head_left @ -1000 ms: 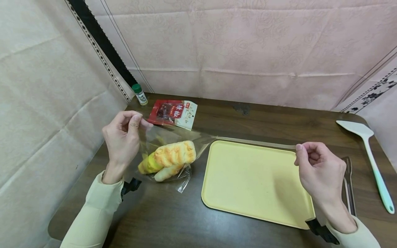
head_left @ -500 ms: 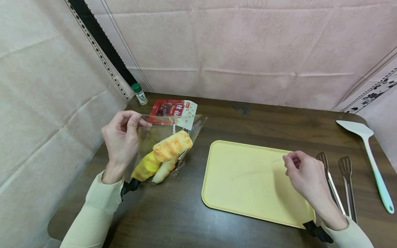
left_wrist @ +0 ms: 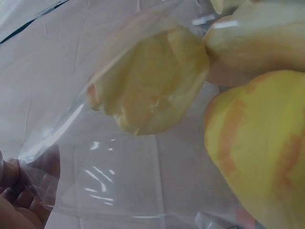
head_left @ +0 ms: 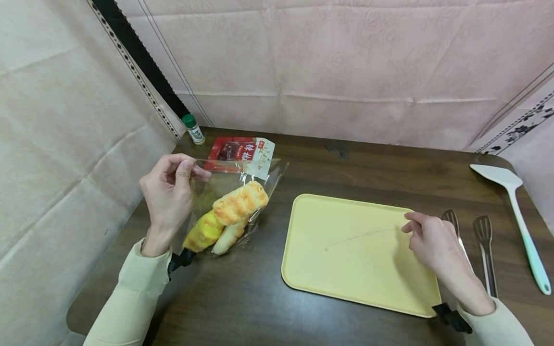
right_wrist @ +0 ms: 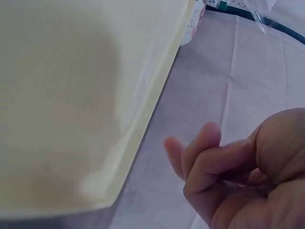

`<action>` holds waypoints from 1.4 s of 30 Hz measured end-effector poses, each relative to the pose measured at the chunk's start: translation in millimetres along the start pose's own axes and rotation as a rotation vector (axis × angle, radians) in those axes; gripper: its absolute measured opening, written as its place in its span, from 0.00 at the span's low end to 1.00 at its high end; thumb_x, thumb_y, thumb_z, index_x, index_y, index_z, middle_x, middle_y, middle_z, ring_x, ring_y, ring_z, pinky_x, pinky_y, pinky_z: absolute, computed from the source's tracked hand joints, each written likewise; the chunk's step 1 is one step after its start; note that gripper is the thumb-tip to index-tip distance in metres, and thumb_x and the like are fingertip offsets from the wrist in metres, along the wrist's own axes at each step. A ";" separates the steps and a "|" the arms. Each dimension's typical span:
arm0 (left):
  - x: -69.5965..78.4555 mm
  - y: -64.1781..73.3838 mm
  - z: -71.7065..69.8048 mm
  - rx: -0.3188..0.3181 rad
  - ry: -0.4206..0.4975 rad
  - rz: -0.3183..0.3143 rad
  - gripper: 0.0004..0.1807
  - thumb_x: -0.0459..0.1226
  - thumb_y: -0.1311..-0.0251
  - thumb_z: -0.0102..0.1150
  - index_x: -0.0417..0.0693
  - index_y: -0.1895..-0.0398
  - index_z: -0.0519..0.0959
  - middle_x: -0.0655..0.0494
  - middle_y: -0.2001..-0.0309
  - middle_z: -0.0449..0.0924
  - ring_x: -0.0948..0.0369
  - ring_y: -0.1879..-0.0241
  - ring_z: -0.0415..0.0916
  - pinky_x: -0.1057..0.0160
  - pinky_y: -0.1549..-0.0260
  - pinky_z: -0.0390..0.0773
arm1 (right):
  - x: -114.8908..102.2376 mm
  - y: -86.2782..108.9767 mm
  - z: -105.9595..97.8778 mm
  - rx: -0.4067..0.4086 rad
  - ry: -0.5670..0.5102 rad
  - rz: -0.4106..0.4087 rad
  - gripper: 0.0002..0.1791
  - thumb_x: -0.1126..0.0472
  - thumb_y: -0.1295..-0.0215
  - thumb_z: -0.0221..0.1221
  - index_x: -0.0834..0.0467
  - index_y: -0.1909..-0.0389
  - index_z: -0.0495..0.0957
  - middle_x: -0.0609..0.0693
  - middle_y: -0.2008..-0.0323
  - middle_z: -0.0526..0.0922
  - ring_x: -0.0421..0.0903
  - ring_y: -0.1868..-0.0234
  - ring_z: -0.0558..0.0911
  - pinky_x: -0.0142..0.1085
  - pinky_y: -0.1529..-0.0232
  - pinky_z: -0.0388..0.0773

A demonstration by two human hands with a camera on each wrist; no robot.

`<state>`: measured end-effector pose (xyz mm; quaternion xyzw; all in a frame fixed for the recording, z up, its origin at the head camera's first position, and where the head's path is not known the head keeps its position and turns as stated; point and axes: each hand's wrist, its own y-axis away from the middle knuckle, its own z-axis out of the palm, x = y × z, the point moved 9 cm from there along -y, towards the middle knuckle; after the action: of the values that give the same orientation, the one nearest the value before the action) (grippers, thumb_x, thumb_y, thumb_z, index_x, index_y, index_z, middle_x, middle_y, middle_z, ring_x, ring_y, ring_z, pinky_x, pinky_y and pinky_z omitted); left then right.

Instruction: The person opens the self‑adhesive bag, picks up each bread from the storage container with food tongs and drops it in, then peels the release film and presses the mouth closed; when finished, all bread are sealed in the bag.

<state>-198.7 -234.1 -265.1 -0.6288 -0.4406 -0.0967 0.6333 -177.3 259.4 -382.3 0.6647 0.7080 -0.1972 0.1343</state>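
Observation:
My left hand (head_left: pixel 169 192) pinches the top edge of a clear plastic bag (head_left: pixel 277 175) at the left. Inside the bag are a browned bread roll (head_left: pixel 240 202), a yellow roll (head_left: pixel 204 233) and a paler, narrower roll (head_left: pixel 228 239); the left wrist view shows the yellow roll (left_wrist: pixel 262 148) up close through the film. Over the right end of the yellow tray (head_left: pixel 320 274) is my right hand (head_left: pixel 437 242), fingers loosely bent and thumb apart from the index finger. A thin see-through strip (head_left: pixel 359 236) shows over the tray, its near end just short of those fingertips.
Behind the bag lies a red and white food packet (head_left: pixel 240 154), with a green-capped bottle (head_left: pixel 193 129) at the back left corner. Right of the tray are two metal forks (head_left: pixel 485 245) (head_left: pixel 452 221) and a white spatula (head_left: pixel 515 202) with a mint handle.
The strip, first stretched from the bag to my right hand, has come away and dropped over the tray. My right hand moved left, then slightly right, its fingers loosening. The bag's rolls tilted lower.

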 end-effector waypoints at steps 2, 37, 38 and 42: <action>0.3 0.1 -0.2 0.003 0.000 -0.001 0.14 0.29 0.22 0.58 0.20 0.62 0.80 0.82 0.71 0.85 0.78 0.73 0.87 0.75 0.71 0.84 | 0.0 -0.5 -4.2 0.021 0.004 0.006 0.22 0.74 0.30 0.49 0.74 0.39 0.80 0.65 0.59 0.92 0.60 0.64 0.88 0.40 0.68 0.74; -3.4 -0.6 1.3 -0.036 0.047 -0.009 0.12 0.28 0.21 0.57 0.21 0.60 0.80 0.78 0.70 0.86 0.76 0.73 0.87 0.73 0.67 0.86 | -215.9 -98.8 145.2 -0.621 -1.229 0.021 0.24 0.67 0.20 0.59 0.63 0.26 0.73 0.59 0.29 0.79 0.48 0.36 0.84 0.49 0.30 0.82; -3.8 -0.7 0.9 -0.036 0.052 -0.011 0.12 0.28 0.21 0.57 0.21 0.60 0.80 0.77 0.71 0.86 0.75 0.73 0.87 0.73 0.67 0.86 | -218.1 -97.7 147.7 -0.628 -1.241 0.015 0.23 0.67 0.20 0.59 0.63 0.27 0.73 0.59 0.30 0.80 0.46 0.38 0.85 0.49 0.31 0.83; -6.8 -0.5 -0.7 -0.032 0.074 -0.021 0.12 0.28 0.21 0.56 0.20 0.58 0.79 0.74 0.71 0.86 0.74 0.73 0.87 0.73 0.67 0.86 | -220.3 -93.5 151.9 -0.593 -1.268 0.030 0.14 0.68 0.20 0.59 0.65 0.38 0.80 0.56 0.38 0.85 0.42 0.47 0.88 0.48 0.37 0.87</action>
<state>-202.7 -237.7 -269.2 -0.6303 -0.4216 -0.1337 0.6381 -263.5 -9.4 -407.9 0.3664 0.5080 -0.3435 0.6998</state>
